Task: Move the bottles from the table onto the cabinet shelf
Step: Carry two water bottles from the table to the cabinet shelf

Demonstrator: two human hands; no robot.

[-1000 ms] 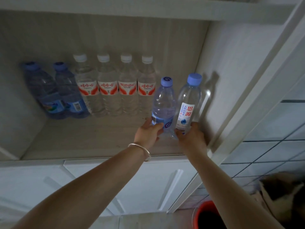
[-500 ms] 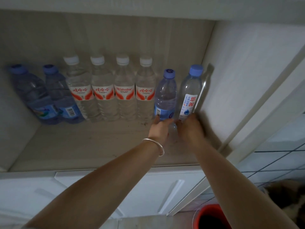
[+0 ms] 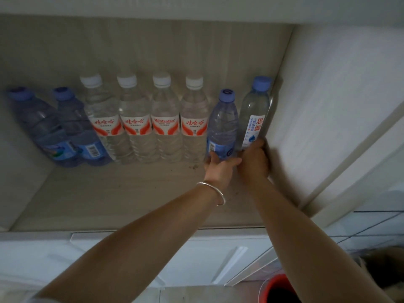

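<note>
Bottles, eight, standing in one row at the back of the cabinet shelf (image 3: 113, 193).
Far right: clear bottle with white label (image 3: 254, 119), pale blue cap, against the cabinet's right wall (image 3: 323, 106); right hand (image 3: 254, 162) curled round its base.
Just beside it: blue-tinted bottle (image 3: 223, 125), blue cap; left hand (image 3: 218, 169) holds its base, thumb and fingers wrapped round.
Centre: four clear bottles with red-and-white labels (image 3: 148, 123), white caps, side by side.
Far left: two blue bottles (image 3: 65, 132), touching.
Silver bangle (image 3: 215, 192) on left wrist.
Red bucket (image 3: 278, 289), lower right, on the floor.
</note>
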